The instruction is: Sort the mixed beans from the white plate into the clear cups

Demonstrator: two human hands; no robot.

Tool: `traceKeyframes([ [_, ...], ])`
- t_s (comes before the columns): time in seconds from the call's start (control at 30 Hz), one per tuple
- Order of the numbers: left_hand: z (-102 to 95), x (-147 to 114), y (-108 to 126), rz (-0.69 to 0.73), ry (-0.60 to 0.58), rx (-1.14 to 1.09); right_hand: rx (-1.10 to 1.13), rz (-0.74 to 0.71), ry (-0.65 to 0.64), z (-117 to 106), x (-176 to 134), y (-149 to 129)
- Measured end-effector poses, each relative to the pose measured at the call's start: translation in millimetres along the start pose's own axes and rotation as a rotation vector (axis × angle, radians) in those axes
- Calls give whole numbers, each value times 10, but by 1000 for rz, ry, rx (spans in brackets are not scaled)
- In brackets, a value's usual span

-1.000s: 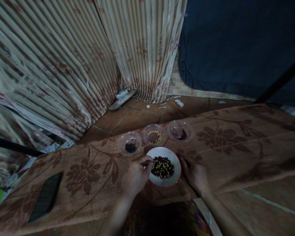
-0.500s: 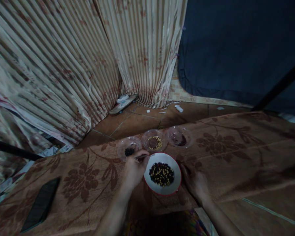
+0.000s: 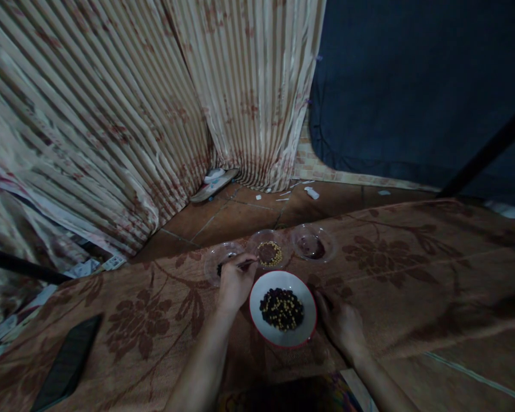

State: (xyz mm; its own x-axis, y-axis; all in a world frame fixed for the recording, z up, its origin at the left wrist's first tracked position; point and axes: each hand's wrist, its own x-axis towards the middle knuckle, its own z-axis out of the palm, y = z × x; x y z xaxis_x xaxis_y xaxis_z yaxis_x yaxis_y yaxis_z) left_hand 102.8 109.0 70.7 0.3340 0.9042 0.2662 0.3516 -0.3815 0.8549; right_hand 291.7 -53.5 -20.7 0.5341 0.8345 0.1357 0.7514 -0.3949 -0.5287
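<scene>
My left hand [image 3: 236, 283] is closed in a pinch on slim tweezers [image 3: 247, 264], dark in this dim light. It is over the near right side of the left clear dish [image 3: 212, 264], hiding most of the black bits in it. The tweezers point toward the middle clear dish [image 3: 254, 243], which holds yellow grains [image 3: 274, 252]. Below stands a white bowl [image 3: 260, 328] with a red rim, holding mixed dark and yellow grains [image 3: 282, 309]. Beside the bowl's right edge rests my right hand [image 3: 341, 321], open, its fingers partly in shadow.
A third clear dish [image 3: 311, 243] with a few dark red bits stands at the right of the row. A phone [image 3: 71, 360] lies on the flowered brown cloth [image 3: 154, 355] at left. Beyond are a tiled floor [image 3: 223, 220] with scraps, striped curtains [image 3: 249, 86] and dark blue fabric [image 3: 412, 80].
My left hand has moved up a little, drawing the tweezers from the bowl's rim toward the gap between the left and middle dishes. My right hand stays beside the bowl.
</scene>
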Motion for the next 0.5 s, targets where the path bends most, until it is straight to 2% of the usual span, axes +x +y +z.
traceKeyframes([
  [0.1, -44, -215, 88, -58, -51, -66, -1, 15, -5, -3, -1, -3],
  [0.23, -55, -527, 194, -70, -215, -97, -2, 22, -6, -9, -4, -7],
  [0.3, -44, -641, 208, -82, -251, -73, 0, 18, -3, -14, -5, -10],
  [0.5, -19, -733, 183, -111, -288, -28, 0, 16, 1, -37, -7, -30],
])
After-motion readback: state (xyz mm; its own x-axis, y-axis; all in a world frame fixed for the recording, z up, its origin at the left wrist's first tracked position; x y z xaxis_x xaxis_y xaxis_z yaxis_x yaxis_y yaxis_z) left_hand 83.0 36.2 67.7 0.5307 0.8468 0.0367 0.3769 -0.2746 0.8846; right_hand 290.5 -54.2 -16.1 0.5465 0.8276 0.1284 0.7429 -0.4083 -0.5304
